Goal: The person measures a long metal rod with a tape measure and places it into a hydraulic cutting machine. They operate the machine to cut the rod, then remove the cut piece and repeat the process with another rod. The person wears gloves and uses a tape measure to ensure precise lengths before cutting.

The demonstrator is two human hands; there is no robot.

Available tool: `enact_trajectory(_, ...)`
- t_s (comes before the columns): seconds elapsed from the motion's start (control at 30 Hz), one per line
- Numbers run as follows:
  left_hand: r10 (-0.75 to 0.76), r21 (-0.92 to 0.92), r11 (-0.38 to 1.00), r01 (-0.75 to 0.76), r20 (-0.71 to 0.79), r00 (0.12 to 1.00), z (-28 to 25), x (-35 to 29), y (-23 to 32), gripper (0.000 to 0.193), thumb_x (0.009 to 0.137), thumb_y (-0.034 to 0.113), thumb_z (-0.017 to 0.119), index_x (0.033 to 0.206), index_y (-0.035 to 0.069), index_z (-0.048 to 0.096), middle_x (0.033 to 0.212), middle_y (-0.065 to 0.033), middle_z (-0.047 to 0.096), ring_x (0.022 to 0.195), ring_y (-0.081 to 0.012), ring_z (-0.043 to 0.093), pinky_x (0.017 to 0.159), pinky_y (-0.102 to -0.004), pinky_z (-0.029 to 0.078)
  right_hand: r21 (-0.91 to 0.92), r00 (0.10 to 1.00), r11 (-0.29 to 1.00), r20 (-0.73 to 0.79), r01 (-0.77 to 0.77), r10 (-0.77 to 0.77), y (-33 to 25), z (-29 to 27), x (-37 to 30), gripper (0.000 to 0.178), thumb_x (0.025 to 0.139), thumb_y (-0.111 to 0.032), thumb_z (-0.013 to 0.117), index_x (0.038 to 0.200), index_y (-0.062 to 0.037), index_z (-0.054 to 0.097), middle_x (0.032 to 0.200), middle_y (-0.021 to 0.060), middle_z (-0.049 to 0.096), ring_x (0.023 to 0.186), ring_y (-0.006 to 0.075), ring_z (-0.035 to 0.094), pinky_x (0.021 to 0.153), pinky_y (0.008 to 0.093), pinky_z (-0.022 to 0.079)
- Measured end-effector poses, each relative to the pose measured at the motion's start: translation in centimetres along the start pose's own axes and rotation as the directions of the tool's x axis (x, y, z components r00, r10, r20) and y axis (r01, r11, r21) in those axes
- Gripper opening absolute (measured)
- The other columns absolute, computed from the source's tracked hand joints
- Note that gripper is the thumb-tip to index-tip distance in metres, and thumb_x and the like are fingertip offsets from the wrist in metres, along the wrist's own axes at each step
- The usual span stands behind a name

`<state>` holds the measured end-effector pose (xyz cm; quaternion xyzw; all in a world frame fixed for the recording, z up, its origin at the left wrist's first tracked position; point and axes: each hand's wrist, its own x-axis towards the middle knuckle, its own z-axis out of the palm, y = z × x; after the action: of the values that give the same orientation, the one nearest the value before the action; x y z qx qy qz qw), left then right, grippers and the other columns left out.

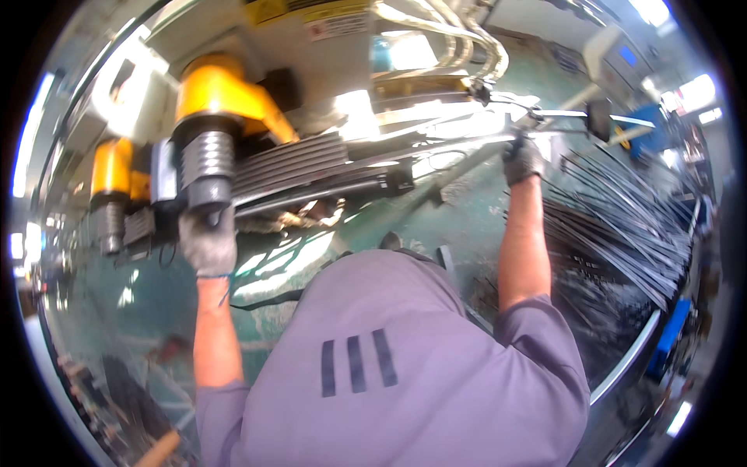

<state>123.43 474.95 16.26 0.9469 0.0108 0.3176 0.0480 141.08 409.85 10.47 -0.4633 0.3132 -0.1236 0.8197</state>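
My left hand (208,245), in a grey work glove, is up against the lower end of a ribbed metal cylinder (208,159) below a yellow machine head (210,89). Its fingers are hidden there, so their grip cannot be made out. Farther right, my right hand (524,160), in a dark grey glove, is closed around a long thin metal rod (436,148). This rod slants along the front of the machine, from near my left hand up to my right. Bright glare blurs the parts just beyond my right hand.
A large heap of thin metal rods (622,218) lies to the right. A second yellow machine head (111,167) stands at the far left. Pale hoses (459,35) curl at the back, and a control box with a blue screen (618,58) is at the upper right. Below is green floor (389,222).
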Motion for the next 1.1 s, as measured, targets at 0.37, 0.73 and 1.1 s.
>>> enact_trajectory(0.37,-0.201,-0.082,0.977,0.197,-0.041,0.979,-0.2,0.5,4.2,0.042,0.087,0.025,0.095,0.112,-0.003,0.077,0.114,-0.0218,0.076,0.107,-0.0449,0.068,0.098,-0.0533,0.055,0.043,0.992,0.994,0.083,-0.096,0.092,0.3,-1.7,4.2,0.031,0.112,-0.039,0.071,0.115,-0.0088,0.074,0.08,0.0015,0.064,0.061,0.0191,0.058,0.05,0.0285,0.047)
enact_trajectory(0.73,-0.153,-0.082,0.985,0.15,-0.029,0.988,-0.6,0.3,3.0,0.029,0.09,0.022,0.089,0.106,0.001,0.077,0.109,-0.0232,0.074,0.104,-0.0466,0.069,0.098,-0.0549,0.055,-0.001,0.995,0.999,0.088,-0.047,0.047,1.0,-1.3,1.9,0.03,0.113,-0.041,0.069,0.118,-0.0117,0.069,0.093,0.0019,0.071,0.063,0.0178,0.062,0.051,0.0269,0.05)
enact_trajectory(1.1,-0.117,-0.114,0.988,0.108,-0.072,0.991,0.2,0.6,3.8,0.033,0.091,0.018,0.091,0.112,-0.002,0.076,0.111,-0.021,0.076,0.104,-0.0443,0.07,0.096,-0.0528,0.056,0.004,0.993,0.998,0.1,-0.056,0.056,1.0,-2.6,3.7,0.037,0.113,-0.041,0.069,0.123,-0.0056,0.07,0.086,0.0027,0.067,0.062,0.0179,0.061,0.052,0.0278,0.049)
